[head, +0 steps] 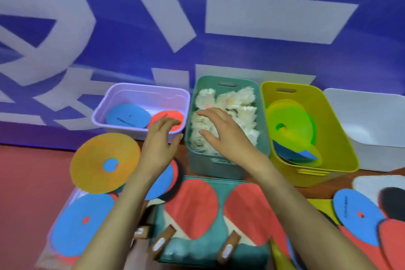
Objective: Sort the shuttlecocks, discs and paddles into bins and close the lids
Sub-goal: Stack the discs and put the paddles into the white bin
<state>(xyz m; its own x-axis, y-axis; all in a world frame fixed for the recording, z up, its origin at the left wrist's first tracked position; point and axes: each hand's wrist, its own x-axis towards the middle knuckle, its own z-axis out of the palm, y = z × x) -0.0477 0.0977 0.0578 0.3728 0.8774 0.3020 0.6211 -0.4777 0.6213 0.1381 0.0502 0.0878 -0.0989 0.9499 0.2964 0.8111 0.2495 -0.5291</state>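
Observation:
A teal bin (225, 166) in the middle is full of white shuttlecocks (245, 105). My right hand (221, 131) hovers over them with fingers spread, holding nothing. My left hand (158, 142) reaches with relaxed fingers to the near rim of the lilac bin (114, 103), which holds a blue and a red paddle. The yellow bin (337, 133) holds green and yellow discs (291, 125). An orange disc (103, 162) and a blue disc (81, 223) lie at the left. Two red paddles (195, 206) rest on a teal lid (210, 250).
A white bin (372, 123) stands at the far right. Near it lie a blue disc (355, 215), red paddles and a dark paddle (394, 201) on a white lid. A blue banner wall rises right behind the bins. Red floor lies to the left.

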